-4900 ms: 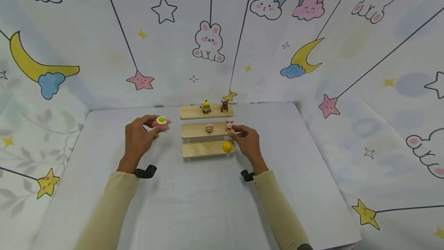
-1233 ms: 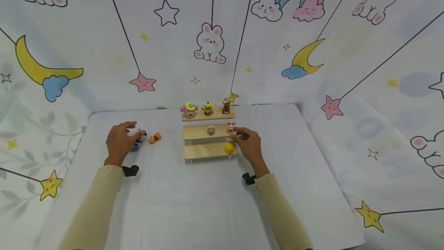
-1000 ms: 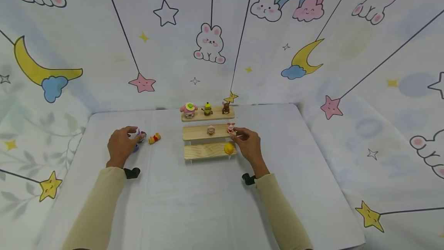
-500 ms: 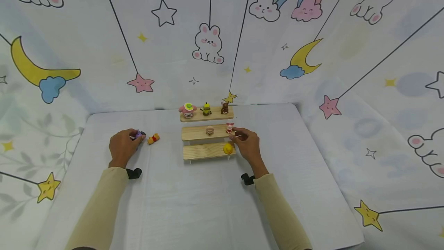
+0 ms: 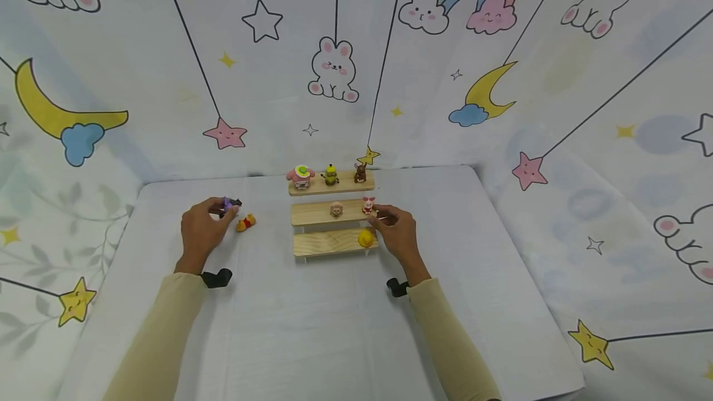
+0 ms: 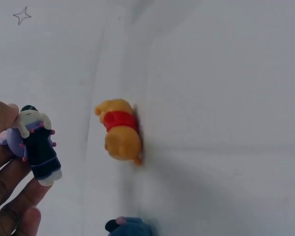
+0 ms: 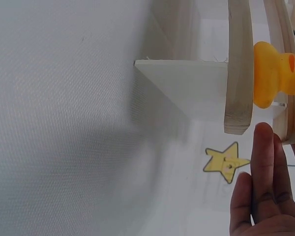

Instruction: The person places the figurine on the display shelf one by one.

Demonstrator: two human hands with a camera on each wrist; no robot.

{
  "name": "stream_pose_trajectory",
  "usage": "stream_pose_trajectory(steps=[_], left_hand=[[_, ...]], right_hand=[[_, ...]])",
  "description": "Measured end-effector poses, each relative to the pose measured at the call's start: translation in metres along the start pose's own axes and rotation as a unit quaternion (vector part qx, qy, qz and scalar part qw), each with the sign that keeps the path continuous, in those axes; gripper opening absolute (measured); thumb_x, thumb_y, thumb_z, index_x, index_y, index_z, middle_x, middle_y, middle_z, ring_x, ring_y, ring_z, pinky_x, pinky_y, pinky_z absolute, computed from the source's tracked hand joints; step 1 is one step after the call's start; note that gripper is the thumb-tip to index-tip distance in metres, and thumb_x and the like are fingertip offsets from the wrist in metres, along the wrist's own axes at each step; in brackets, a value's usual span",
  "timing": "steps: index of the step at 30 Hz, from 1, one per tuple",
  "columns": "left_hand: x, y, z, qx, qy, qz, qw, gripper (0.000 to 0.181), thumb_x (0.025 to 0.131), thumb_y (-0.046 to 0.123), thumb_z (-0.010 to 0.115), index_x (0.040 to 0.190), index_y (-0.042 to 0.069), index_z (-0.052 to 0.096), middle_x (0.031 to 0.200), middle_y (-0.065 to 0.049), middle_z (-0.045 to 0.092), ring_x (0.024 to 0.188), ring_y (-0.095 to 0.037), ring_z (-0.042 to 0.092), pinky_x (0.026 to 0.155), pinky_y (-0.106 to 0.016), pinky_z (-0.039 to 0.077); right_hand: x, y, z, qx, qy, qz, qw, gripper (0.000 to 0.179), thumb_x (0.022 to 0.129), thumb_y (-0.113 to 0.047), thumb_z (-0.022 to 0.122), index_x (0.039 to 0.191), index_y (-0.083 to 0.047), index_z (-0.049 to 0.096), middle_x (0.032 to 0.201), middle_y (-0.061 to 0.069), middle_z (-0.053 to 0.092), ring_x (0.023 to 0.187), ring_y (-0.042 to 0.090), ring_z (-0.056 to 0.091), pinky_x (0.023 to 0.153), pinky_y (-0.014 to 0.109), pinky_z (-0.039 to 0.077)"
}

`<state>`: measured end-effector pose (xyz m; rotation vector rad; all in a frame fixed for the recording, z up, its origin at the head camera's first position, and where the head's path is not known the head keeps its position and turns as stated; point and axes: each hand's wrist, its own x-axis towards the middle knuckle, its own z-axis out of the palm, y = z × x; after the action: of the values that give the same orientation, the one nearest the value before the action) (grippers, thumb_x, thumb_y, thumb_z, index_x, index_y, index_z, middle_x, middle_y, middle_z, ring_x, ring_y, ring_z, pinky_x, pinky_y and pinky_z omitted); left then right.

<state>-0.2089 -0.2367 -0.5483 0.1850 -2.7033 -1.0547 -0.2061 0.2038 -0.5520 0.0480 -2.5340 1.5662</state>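
My left hand (image 5: 202, 231) pinches a small purple, black and white figurine (image 5: 229, 203) between thumb and fingers, above the left part of the table. In the left wrist view the dark dress of the figurine (image 6: 42, 152) faces the camera. Close by lies a yellow bear figurine (image 5: 246, 223) in a red shirt. A blue figurine (image 6: 130, 227) shows partly at that view's bottom edge. My right hand (image 5: 398, 231) grips the right end of the middle tier of a three-tier wooden shelf (image 5: 312, 214), beside a pink pig figurine (image 5: 368, 205).
On the top tier stand a pink figurine with a white hat (image 5: 301, 176), a yellow-green figurine (image 5: 330, 175) and a brown figurine (image 5: 360, 172). A beige figurine (image 5: 336, 209) sits mid-shelf; a yellow duck (image 5: 365, 238) occupies the bottom tier. Patterned cloth walls (image 5: 278, 91) border the table.
The pink figurine went from my left hand to the top tier's left end. My left hand then took the purple and black figurine and raised it slightly. The right hand stayed at the shelf.
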Motion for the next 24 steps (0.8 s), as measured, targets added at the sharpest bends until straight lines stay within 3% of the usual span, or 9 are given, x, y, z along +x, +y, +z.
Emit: stream_pose_trajectory(steps=[7,15,24], left_hand=[[-0.01,0.028,0.001,-0.062,0.014,0.015,0.9978,0.042,0.102,0.033,0.073,0.127,0.0,0.072,0.117,-0.023,0.076,0.115,-0.042,0.067,0.094,-0.048,0.047],[-0.019,0.055,0.002,-0.112,0.017,0.053,0.9922,0.036,0.1,0.031,0.076,0.122,0.002,0.075,0.115,-0.018,0.079,0.11,-0.037,0.072,0.095,-0.053,0.051],[-0.034,0.078,0.009,-0.129,-0.035,0.057,0.9894,0.037,0.102,0.033,0.072,0.131,0.01,0.073,0.128,-0.014,0.076,0.12,-0.04,0.069,0.104,-0.061,0.052]], right_hand=[[0.0,-0.002,0.0,-0.006,0.003,0.007,1.0,0.031,0.093,-0.032,0.085,0.121,-0.021,0.081,0.107,0.005,0.079,0.088,0.021,0.073,0.078,0.032,0.059],[0.0,-0.001,0.001,-0.009,0.006,0.007,0.9999,0.03,0.093,-0.032,0.084,0.121,-0.021,0.082,0.108,0.005,0.08,0.088,0.021,0.072,0.08,0.032,0.058],[0.0,-0.001,0.002,-0.01,0.008,0.012,0.9998,0.031,0.092,-0.033,0.085,0.121,-0.021,0.081,0.107,0.005,0.079,0.088,0.021,0.072,0.081,0.032,0.058]])
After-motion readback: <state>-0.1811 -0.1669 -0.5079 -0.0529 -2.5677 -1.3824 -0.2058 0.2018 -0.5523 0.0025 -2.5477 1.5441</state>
